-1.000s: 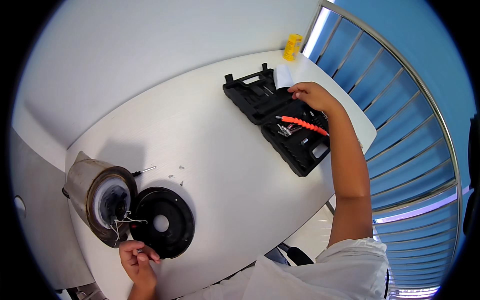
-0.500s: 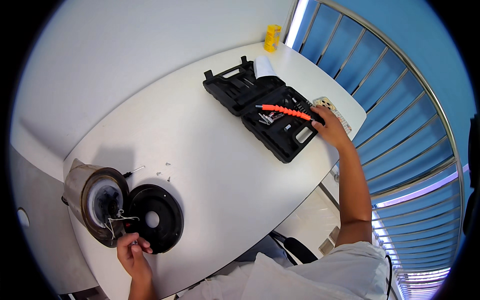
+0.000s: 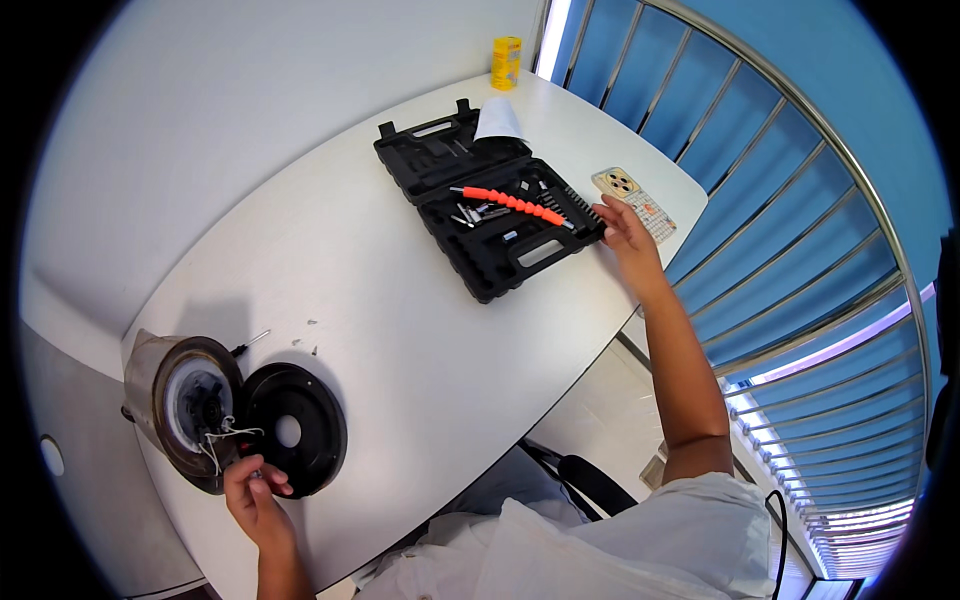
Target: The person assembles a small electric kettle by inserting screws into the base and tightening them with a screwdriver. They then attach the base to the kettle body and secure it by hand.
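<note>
My left hand (image 3: 258, 503) is closed, fingertips pinched around a small shiny piece too little to name. It is beside the rim of a black round base cover (image 3: 318, 445) with a central hole. Next to that cover, a metal kettle body (image 3: 165, 400) lies on its side, white wires (image 3: 222, 432) hanging from its exposed underside. My right hand (image 3: 628, 240) is stretched out with fingers apart, touching the right edge of an open black tool case (image 3: 465, 250). Across the case lies an orange flexible bit extension (image 3: 515, 204), among sockets and bits.
A phone in a patterned case (image 3: 645, 208) lies just beyond my right hand. Behind the kettle are a thin screwdriver (image 3: 252, 342) and several small screws (image 3: 314, 350). White paper (image 3: 498, 120) rests on the case lid. A yellow box (image 3: 506, 63) stands at the far end; metal railings (image 3: 800, 240) run along the right.
The tool case has slid left across the table with my right hand at its edge, uncovering more of the phone. My left hand keeps its pinch beside the base cover. The view has shifted slightly.
</note>
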### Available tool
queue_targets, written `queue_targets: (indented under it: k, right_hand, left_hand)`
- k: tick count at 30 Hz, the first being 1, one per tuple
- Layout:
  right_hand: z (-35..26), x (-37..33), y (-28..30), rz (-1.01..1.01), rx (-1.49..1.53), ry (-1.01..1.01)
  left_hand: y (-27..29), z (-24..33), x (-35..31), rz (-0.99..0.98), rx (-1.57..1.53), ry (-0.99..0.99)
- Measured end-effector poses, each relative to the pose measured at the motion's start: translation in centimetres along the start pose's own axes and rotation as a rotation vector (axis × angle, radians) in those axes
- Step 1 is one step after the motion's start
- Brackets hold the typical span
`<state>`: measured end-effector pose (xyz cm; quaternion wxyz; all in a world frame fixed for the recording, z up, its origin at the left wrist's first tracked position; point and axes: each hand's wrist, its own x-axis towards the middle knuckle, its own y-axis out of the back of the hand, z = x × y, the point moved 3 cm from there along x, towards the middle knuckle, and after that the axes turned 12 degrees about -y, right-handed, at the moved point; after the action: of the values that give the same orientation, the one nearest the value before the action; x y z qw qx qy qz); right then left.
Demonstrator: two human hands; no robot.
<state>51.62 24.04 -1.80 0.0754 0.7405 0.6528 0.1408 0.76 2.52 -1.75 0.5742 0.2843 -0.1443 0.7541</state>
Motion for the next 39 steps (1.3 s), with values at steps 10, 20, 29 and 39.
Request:
queue_targets:
  k: [10,20,29,39]
  right_hand:
    - [-1.7,-0.1,-1.5,0.071,-0.306,0.068]
    - [-2.7,-1.8,-4.8,0.171,-0.755,0.296]
    - [-4.6,0.8,-4.4,0.215,-0.678,0.239]
    - [-8.2,-0.1,-11.0,0.198,-0.841,0.553]
  left_hand:
    - [0.1,-0.3,0.0,0.002,0.019,-0.002]
    - [0.3,-0.4,0.0,0.023,0.046,-0.012]
    - [0.3,-0.4,0.2,0.012,0.044,0.004]
    - [0.4,-0.3,0.6,0.060,-0.116,0.049]
